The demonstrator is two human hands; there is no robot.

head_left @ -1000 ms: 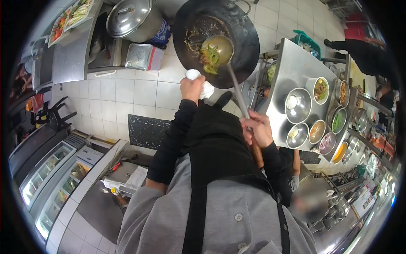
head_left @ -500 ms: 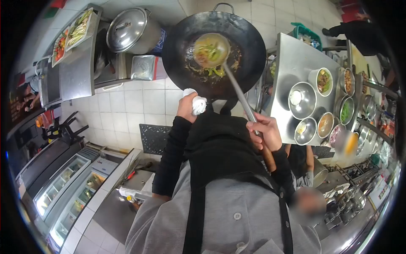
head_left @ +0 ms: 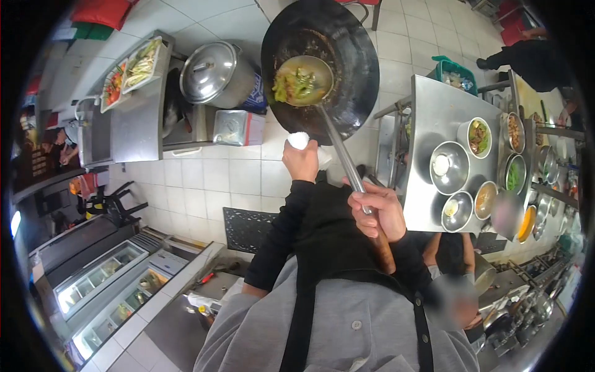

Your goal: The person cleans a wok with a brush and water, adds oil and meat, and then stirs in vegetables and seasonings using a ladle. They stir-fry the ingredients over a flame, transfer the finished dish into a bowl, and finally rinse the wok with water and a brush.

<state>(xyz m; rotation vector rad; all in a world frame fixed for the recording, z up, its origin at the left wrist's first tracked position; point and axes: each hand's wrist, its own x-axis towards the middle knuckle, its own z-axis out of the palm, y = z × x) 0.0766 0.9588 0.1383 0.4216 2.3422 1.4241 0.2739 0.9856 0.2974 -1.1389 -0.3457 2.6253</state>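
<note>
Grip: left hand (head_left: 302,162) is closed, through a white cloth (head_left: 299,140), on the edge of the wok (head_left: 347,68), held up over the floor | wok judged heavy, rigid, hot, best taken by cloth | right hand (head_left: 378,211) is clamped on ladle (head_left: 302,80) shaft; its full bowl is judged spill-prone.

Both arms reach forward in black sleeves, elbows bent. The left hand (head_left: 302,160) is raised highest, fist clenched, knuckles up. The right hand (head_left: 378,214) sits lower and nearer the chest, fingers (head_left: 364,224) curled tight, thumb on top.
</note>
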